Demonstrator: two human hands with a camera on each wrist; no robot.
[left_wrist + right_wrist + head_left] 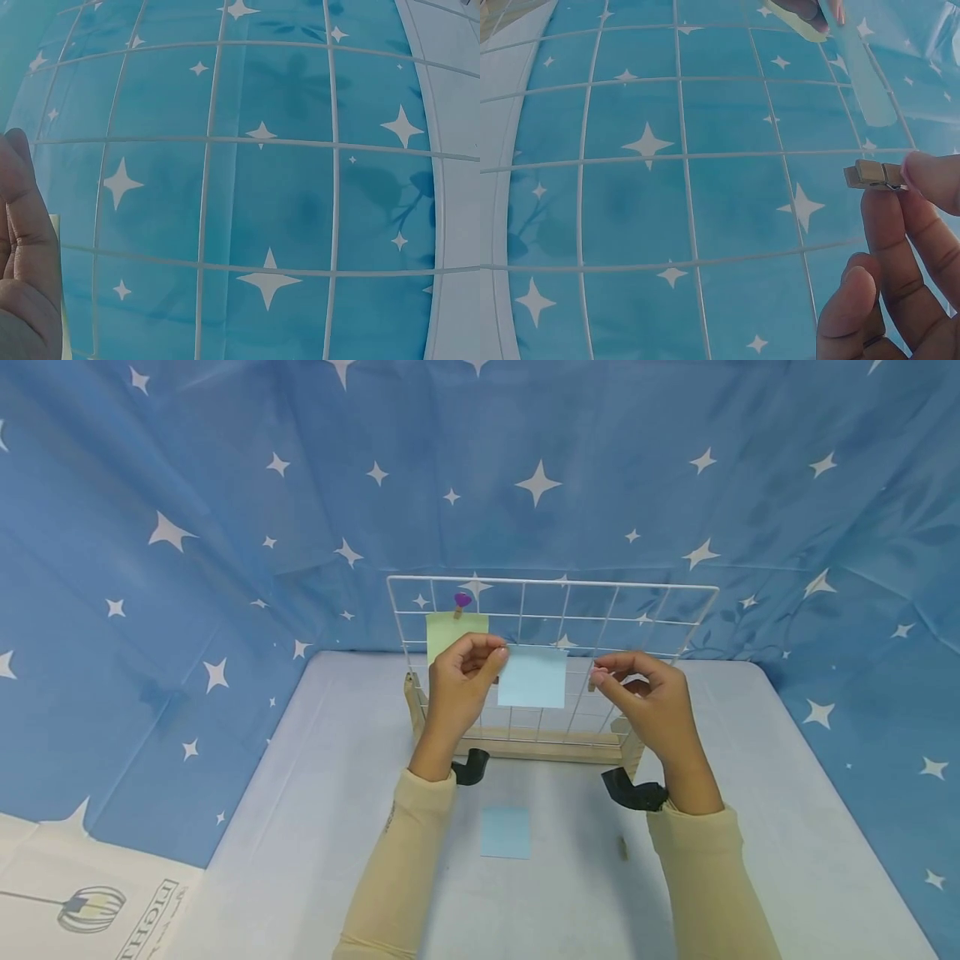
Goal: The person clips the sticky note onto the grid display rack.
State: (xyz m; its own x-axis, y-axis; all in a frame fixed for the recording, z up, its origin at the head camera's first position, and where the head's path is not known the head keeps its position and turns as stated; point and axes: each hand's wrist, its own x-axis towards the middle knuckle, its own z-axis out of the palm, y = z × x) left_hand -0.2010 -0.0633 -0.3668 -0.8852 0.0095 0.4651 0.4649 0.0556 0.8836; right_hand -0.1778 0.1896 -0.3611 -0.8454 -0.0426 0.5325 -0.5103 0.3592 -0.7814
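Note:
A light blue sheet of paper [532, 677] is held upright in front of a white wire grid [615, 610]. My left hand [465, 675] pinches its upper left corner between thumb and fingers. In the left wrist view only part of that hand [28, 240] shows, at the left edge. My right hand [641, 697] is right of the sheet and pinches a small wooden clothespin [874, 174] by one end. The clothespin is apart from the sheet. A yellow-green sheet [450, 628] hangs on the grid's left part under a clothespin with a purple top [462, 602].
The grid stands in a wooden base [547, 748] on a white table [337, 793]. Another light blue sheet [506, 832] lies in front of it, with a loose clothespin [623, 848] to its right. A blue curtain with white stars [600, 468] hangs behind.

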